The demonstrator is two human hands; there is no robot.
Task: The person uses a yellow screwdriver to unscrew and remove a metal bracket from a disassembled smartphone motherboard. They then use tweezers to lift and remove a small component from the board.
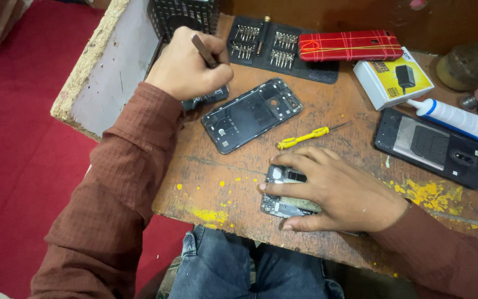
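The right hand (336,191) lies flat and open, fingers spread, pressing down on an opened phone (284,191) with its circuit boards exposed, near the front edge of the worn wooden surface (222,160). The left hand (192,63) is curled closed around a thin dark tool (203,51), probably tweezers, at the far left of the surface; just under its heel sits a small dark part (208,99), though whether the hand touches it cannot be told. Both arms wear rust-brown sleeves (112,188).

Between the 2 hands lies a dark phone back frame (253,113), tilted, inside facing up. Just to its right, apart from the fingers, rests a yellow-handled screwdriver (305,137). Behind the left hand stands a black mesh basket (186,14), and beside that a black tray of screwdriver bits (266,47). A red phone case bound with rubber bands (349,45) lies on the tray's right end.

Farther right sit a white charger box (388,77), a white tube with a blue collar (452,117) and a second black phone, back removed (432,147). Yellow paint spatters (430,194) mark the wood near the right wrist. Blue jeans (239,266) show below the surface's near edge, and red flooring (12,127) spreads to the left.
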